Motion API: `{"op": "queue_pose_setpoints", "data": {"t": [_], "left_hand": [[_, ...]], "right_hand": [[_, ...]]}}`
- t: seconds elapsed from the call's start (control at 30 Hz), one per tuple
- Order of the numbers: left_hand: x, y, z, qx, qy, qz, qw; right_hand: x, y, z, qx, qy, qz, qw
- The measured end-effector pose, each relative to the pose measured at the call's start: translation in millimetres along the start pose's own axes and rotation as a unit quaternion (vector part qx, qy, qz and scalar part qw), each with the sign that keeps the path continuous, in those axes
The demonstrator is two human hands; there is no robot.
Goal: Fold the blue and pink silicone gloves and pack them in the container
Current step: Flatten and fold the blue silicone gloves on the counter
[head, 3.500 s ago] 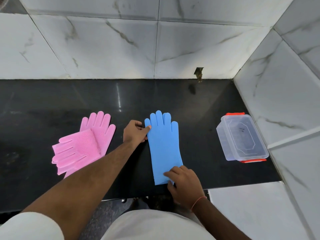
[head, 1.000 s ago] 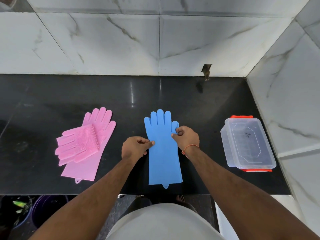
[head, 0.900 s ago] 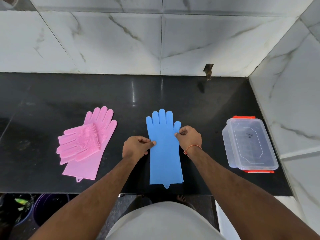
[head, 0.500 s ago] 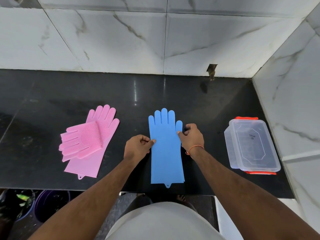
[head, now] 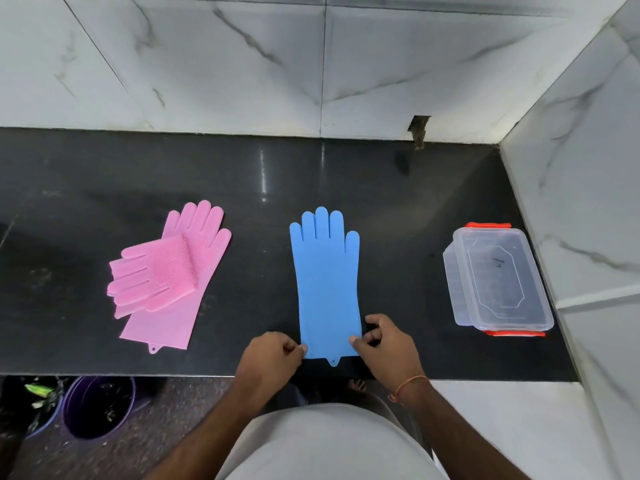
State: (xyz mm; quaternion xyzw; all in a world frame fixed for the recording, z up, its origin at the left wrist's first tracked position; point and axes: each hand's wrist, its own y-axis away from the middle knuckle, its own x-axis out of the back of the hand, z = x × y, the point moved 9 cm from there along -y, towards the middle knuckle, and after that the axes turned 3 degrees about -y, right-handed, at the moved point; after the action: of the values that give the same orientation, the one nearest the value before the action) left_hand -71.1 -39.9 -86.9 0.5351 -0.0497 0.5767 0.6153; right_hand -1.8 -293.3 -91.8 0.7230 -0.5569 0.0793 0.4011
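The blue gloves (head: 327,278) lie flat and stacked on the black counter (head: 398,202), fingers pointing away from me. My left hand (head: 272,356) pinches the left corner of the cuff and my right hand (head: 384,344) pinches the right corner, near the counter's front edge. Two pink gloves (head: 173,271) lie to the left, one flat and the other crosswise on top of it, bristle side up. A clear plastic container (head: 498,282) with orange clips and its lid on stands at the right.
White marble walls close the counter at the back and on the right. A purple bucket (head: 97,407) stands on the floor below the counter's front left edge. A white ledge (head: 502,427) lies at the lower right.
Both hands have slid from the blue gloves' palm sides down to the cuff corners near the front edge. The gloves and the container have not moved.
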Motion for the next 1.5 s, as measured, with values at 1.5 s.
{"op": "queue_pose_setpoints", "data": {"t": [1.5], "left_hand": [[20.3,5.8,46.8,-0.499,-0.203,0.21,0.816]], "right_hand": [[11.1,21.9,-45.4,0.506,0.262,0.026,0.822]]}}
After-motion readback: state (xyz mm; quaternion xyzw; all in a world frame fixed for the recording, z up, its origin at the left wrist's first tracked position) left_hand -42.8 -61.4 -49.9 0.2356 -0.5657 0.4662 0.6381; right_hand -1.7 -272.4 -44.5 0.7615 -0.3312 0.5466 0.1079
